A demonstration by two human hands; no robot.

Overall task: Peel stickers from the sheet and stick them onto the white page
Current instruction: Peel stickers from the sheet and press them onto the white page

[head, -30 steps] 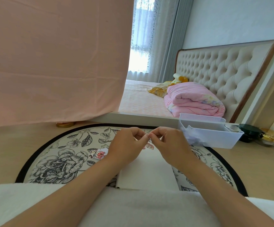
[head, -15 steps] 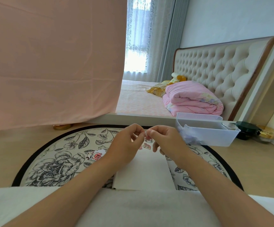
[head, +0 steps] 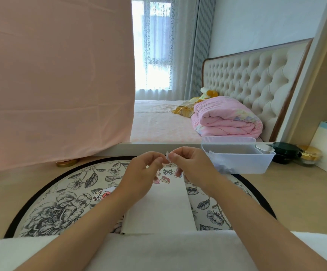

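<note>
A round floral mat [head: 61, 208] lies on the wooden floor before me. At its far right edge stands a clear plastic bin [head: 243, 167], with a black jar [head: 285, 151] and a gold-lidded jar [head: 311, 154] to its right. A folded pink quilt [head: 225, 118] rests on the bed [head: 158, 124].

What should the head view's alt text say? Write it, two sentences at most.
A person's left hand and right hand pinch a small sticker piece together above a white page that carries a few cartoon stickers. The page lies on a round floral surface, with a clear bin to the right.
</note>
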